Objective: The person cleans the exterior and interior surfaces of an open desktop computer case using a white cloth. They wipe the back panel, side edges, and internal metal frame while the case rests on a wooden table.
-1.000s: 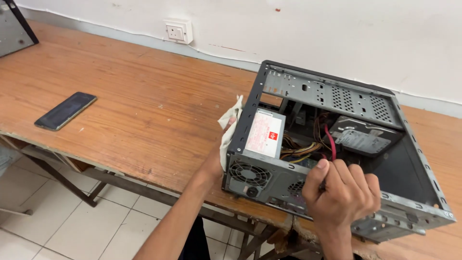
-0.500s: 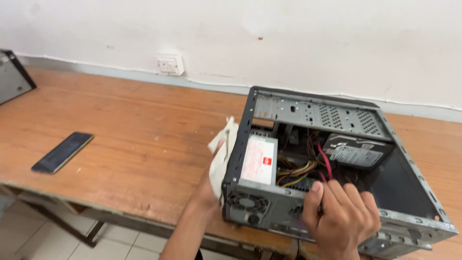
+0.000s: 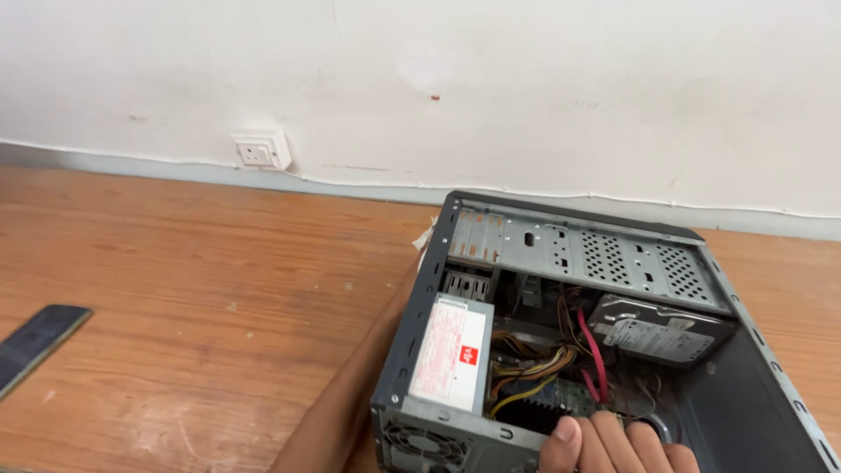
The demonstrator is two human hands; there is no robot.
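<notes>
**Open computer case held at its near end on a wooden table**

An open computer case was shown lying on its side on a wooden table, close to the white wall. The right hand was seen at the bottom edge of the view, its fingers bunched together and curled over the case's near rim; nothing separate could be seen clamped in it. The left hand was hidden behind the case's outer wall, so its grip could not be told; only the left forearm was visible, pressed along that wall. Inside the case, a power supply with a white label was mounted beside yellow and red cables, and a hard drive lay farther right. A dark phone rested well apart at the table's left edge, and a wall socket was fixed above the skirting.
</notes>
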